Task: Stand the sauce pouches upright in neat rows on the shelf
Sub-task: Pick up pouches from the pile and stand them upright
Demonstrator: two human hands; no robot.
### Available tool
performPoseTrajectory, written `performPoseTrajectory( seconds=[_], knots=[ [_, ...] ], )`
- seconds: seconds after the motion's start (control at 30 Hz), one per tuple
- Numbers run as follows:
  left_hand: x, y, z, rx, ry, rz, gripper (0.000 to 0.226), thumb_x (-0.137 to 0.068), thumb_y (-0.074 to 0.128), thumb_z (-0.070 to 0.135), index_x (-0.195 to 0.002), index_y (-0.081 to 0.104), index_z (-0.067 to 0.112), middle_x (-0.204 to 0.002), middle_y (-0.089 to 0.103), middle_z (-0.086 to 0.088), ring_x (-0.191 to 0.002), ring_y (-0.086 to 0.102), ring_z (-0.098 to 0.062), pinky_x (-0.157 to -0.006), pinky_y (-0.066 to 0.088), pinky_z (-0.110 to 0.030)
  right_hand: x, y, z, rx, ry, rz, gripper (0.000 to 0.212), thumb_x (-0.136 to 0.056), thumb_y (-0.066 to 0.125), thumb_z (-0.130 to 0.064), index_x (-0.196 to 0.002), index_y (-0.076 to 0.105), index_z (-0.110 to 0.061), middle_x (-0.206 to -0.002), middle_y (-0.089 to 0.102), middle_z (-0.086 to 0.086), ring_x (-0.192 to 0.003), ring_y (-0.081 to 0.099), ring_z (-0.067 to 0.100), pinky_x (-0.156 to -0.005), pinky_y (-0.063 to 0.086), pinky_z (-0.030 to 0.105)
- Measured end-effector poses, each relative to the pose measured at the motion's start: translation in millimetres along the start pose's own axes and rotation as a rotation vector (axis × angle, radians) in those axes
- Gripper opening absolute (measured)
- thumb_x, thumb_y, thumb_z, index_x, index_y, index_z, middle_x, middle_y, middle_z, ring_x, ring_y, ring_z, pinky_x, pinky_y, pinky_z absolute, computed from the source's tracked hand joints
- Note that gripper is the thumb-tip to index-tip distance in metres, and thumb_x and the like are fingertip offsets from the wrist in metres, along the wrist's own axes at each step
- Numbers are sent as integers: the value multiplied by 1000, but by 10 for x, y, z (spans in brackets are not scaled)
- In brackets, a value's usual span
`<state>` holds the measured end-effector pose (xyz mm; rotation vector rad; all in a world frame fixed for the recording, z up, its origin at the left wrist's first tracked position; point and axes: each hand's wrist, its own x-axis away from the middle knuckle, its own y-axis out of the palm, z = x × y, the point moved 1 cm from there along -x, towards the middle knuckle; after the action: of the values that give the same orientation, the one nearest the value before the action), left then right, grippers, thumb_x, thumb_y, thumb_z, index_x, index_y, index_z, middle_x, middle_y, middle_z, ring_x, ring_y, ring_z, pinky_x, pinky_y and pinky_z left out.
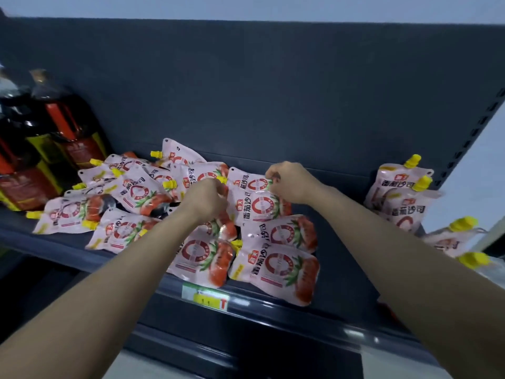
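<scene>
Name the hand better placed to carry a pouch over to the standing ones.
Right. The right hand lies nearer the upright pouches at the shelf's right end; the left hand is farther off.

A loose heap of pink sauce pouches (pixel 153 203) with yellow spout caps, red ring logos and tomato prints is spread flat across the middle of the dark shelf (pixel 341 272), overlapping at mixed angles. One pouch (pixel 257 198) at the heap's centre is gripped at its two upper corners and partly raised. At the right end, upright pouches (pixel 399 192) are lined front to back, caps uppermost.
</scene>
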<state>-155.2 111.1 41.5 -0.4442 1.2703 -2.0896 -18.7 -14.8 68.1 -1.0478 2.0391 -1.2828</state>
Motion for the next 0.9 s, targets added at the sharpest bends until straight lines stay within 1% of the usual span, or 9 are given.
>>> performPoseTrajectory(
  seconds=[0.1, 0.17, 0.23, 0.3, 0.37, 0.5, 0.67, 0.8, 0.9],
  knots=[
    [-177, -8, -162, -2, -8, 14, 14, -83, 61, 17, -92, 62, 7, -88, 62, -11, -80, 57, -27, -67, 45, -30, -231, 109, -70, 30, 27, -32, 31, -91, 57, -14, -122, 61, -13, -125, 62, 5, -113, 59, 23, -95, 49, 35],
    [-271, 27, -244, -18, -24, -13, 14, -84, 63, 24, -85, 56, 12, -84, 59, -8, -77, 55, -24, -66, 44, -29, -383, 166, -105, 42, 49, -54, 17, -91, 57, -14, -105, 65, -16, -109, 65, 4, -100, 62, 23, -81, 51, 33],
    [-352, 92, -307, -2, -39, -80, 25, -83, 65, 31, -90, 62, 7, -88, 65, -9, -81, 60, -26, -71, 49, -32, -526, 206, -144, 69, 43, -84, 7, -90, 54, -12, -88, 59, -18, -98, 64, 4, -91, 62, 24, -72, 48, 32],
    [-413, 151, -339, 41, -42, -125, 33, -82, 67, 32, -96, 66, 2, -92, 69, -13, -84, 64, -28, -73, 52, -33, -664, 252, -173, 98, 26, -126, 11, -91, 51, -9, -95, 60, -14, -107, 64, 7, -97, 63, 26, -80, 53, 36],
    [-474, 189, -357, 49, -42, -132, 32, -82, 67, 30, -99, 66, 3, -95, 70, -13, -86, 64, -29, -75, 53, -34, -808, 300, -188, 133, 1, -171, 29, -92, 46, -7, -115, 61, -13, -120, 61, 9, -106, 59, 27, -92, 51, 41],
    [-523, 223, -364, 11, -75, -123, 27, -83, 64, 21, -105, 63, 6, -85, 63, -6, -74, 56, -23, -57, 43, -26, -1108, 419, -183, 244, -73, -268, 55, -93, 41, 1, -142, 43, -23, -149, 41, 5, -130, 44, 29, -107, 40, 39],
    [-581, 269, -365, 17, -151, -159, 21, -79, 67, 16, -97, 67, 4, -93, 68, -11, -75, 56, -24, -63, 44, -27, -1393, 595, -204, 299, -202, -359, 66, -88, 42, 9, -144, 39, -27, -148, 40, 4, -129, 45, 26, -106, 42, 40],
    [-626, 294, -369, 103, -201, -187, 18, -76, 72, 17, -86, 69, 2, -81, 65, -9, -67, 55, -19, -50, 41, -22, -1531, 683, -210, 265, -179, -312, 54, -85, 49, 2, -131, 46, -27, -132, 54, 4, -111, 55, 26, -91, 50, 41],
    [-632, 313, -382, 156, -195, -171, 14, -76, 74, 17, -77, 63, 9, -73, 59, -2, -66, 53, -16, -49, 37, -21, -1588, 721, -203, 313, -194, -273, 54, -85, 54, 2, -134, 40, -16, -131, 51, 8, -112, 56, 28, -84, 46, 35]
  ],
)
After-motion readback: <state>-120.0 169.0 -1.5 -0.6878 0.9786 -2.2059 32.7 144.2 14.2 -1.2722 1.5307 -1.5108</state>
